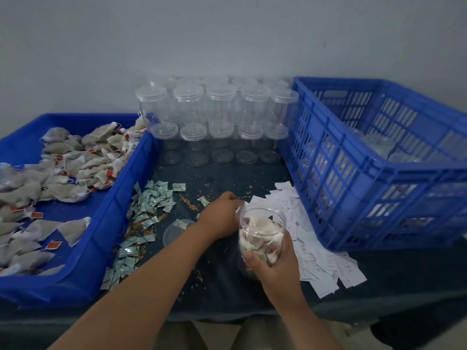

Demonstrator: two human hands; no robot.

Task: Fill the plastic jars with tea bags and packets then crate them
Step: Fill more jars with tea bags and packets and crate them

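Observation:
My right hand [275, 269] grips an open clear plastic jar [261, 233] from its near side, just above the dark table. The jar holds several tea bags. My left hand [222, 215] reaches across to the jar's left rim with fingers curled; they are turned away, so I cannot tell whether they pinch anything. The jar's clear lid [177, 232] lies on the table left of it. Loose tea bags [68, 168] fill the blue tray [111, 223] on the left. Small green packets [149, 200] lie scattered beside the tray. The blue crate [374, 198] at the right holds some jars.
Stacked empty lidded jars [217, 114] stand against the back wall. White paper slips [316, 253] spread between the held jar and the crate. Loose grains are scattered over the dark table [222, 281]. The table's front edge is close to me.

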